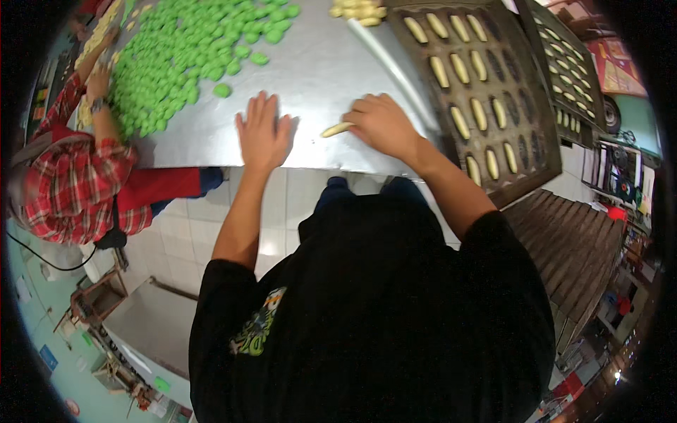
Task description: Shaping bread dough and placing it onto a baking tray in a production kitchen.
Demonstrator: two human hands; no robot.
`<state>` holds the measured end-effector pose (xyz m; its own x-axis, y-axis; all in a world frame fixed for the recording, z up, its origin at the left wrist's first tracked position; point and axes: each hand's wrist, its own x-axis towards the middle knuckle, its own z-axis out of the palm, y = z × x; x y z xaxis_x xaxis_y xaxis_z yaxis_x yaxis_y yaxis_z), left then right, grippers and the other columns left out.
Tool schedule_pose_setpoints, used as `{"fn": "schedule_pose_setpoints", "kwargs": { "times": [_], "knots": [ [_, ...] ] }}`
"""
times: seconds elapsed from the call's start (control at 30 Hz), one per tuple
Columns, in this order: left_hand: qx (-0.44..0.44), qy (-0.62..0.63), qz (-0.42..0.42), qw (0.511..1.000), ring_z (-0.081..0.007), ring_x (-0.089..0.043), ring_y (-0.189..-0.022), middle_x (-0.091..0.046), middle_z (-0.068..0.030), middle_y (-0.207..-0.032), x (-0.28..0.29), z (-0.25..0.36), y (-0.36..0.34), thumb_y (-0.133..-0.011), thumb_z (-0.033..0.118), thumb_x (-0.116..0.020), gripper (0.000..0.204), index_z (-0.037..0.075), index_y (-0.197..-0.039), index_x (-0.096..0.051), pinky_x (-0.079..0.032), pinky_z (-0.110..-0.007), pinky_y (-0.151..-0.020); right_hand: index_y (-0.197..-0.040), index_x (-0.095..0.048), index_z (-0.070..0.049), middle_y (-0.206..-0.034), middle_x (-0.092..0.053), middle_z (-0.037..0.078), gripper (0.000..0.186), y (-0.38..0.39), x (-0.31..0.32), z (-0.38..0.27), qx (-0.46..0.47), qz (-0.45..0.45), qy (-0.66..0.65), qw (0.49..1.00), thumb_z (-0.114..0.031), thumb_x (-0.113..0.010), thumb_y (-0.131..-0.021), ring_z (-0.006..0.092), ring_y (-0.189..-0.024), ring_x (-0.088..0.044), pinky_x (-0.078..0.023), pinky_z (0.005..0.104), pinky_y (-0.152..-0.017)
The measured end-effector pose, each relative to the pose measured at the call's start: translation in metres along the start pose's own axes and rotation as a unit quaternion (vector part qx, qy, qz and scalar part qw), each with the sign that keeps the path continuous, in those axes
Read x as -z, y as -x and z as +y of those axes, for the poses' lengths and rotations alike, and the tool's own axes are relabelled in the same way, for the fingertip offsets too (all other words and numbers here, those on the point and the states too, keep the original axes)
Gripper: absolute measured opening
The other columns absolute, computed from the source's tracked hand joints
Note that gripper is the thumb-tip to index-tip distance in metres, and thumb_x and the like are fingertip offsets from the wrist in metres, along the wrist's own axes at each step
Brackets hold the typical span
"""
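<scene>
My left hand [264,134] lies flat on the metal table [303,77], its fingers spread and nothing in it. Closed around one end of a pale dough stick [336,130], my right hand [383,125] rests low over the same tabletop; the stick's other end points left. To the right, a dark baking tray [451,96] with moulded hollows carries rows of similar dough sticks, and its right-hand hollows hold none. Between my right hand and the tray lies a long white rod [395,70]. A single green dough ball [222,90] sits beyond my left hand.
A large heap of green dough balls [176,60] covers the table's left part. Pale dough pieces [357,10] are piled at the far edge. A person in a checked shirt [77,183] works at the left. Another filled tray [564,60] stands at far right, near a slatted wooden surface [564,247].
</scene>
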<state>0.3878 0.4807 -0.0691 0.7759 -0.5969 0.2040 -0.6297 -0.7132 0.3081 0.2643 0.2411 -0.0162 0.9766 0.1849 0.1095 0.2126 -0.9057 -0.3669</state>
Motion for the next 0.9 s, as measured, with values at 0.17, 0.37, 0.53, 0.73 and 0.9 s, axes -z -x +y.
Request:
{"fn": "schedule_pose_setpoints", "kwargs": {
  "times": [0.17, 0.37, 0.53, 0.73, 0.9],
  "knots": [
    [0.145, -0.034, -0.015, 0.989, -0.0385, -0.023, -0.142, -0.031, -0.0174, -0.153, -0.012, 0.039, 0.007, -0.096, 0.043, -0.043, 0.058, 0.008, -0.143, -0.04, -0.012, -0.059, -0.113, -0.096, -0.068, -0.012, -0.086, -0.064, 0.006, 0.021, 0.007, 0.133, 0.055, 0.066, 0.277, 0.073, 0.956, -0.022, -0.073, -0.078, 0.0261, -0.08, -0.062, -0.047, 0.0368, -0.07],
    [0.222, -0.081, 0.013, 0.972, -0.0376, -0.017, -0.145, -0.027, -0.0166, -0.155, -0.017, 0.088, 0.003, -0.094, 0.053, -0.042, 0.069, 0.008, -0.146, -0.036, -0.009, -0.057, -0.114, -0.108, -0.059, 0.0, -0.091, -0.061, 0.005, 0.024, 0.079, 0.255, 0.137, 0.023, 0.651, 0.146, 0.745, -0.005, -0.067, -0.086, 0.0124, -0.079, -0.056, -0.045, 0.0259, -0.073],
    [0.22, -0.09, 0.026, 0.971, -0.0339, -0.024, -0.144, -0.031, -0.0149, -0.154, -0.027, 0.073, 0.009, -0.093, 0.053, -0.044, 0.066, 0.011, -0.144, -0.04, -0.013, -0.054, -0.114, -0.104, -0.066, -0.012, -0.093, -0.065, 0.008, 0.032, 0.151, 0.091, 0.24, -0.255, 0.234, 0.172, 0.922, -0.036, -0.071, -0.082, 0.0275, -0.087, -0.062, -0.047, 0.0398, -0.076],
    [0.212, -0.086, 0.043, 0.972, -0.0322, -0.026, -0.143, -0.034, -0.013, -0.152, -0.025, 0.076, 0.015, -0.094, 0.052, -0.045, 0.063, 0.013, -0.143, -0.043, -0.015, -0.053, -0.114, -0.109, -0.067, -0.012, -0.099, -0.068, 0.01, 0.039, 0.135, 0.085, 0.256, -0.356, 0.243, 0.04, 0.901, -0.04, -0.069, -0.082, 0.0303, -0.092, -0.064, -0.051, 0.0438, -0.077],
    [0.214, -0.079, 0.049, 0.972, -0.0315, -0.027, -0.143, -0.035, -0.0123, -0.152, -0.023, 0.07, 0.012, -0.093, 0.05, -0.046, 0.061, 0.013, -0.141, -0.045, -0.015, -0.052, -0.114, -0.11, -0.069, -0.011, -0.099, -0.069, 0.014, 0.037, 0.113, 0.084, 0.264, -0.354, 0.186, 0.077, 0.913, -0.037, -0.064, -0.084, 0.0329, -0.09, -0.065, -0.054, 0.0458, -0.076]
  ]
}}
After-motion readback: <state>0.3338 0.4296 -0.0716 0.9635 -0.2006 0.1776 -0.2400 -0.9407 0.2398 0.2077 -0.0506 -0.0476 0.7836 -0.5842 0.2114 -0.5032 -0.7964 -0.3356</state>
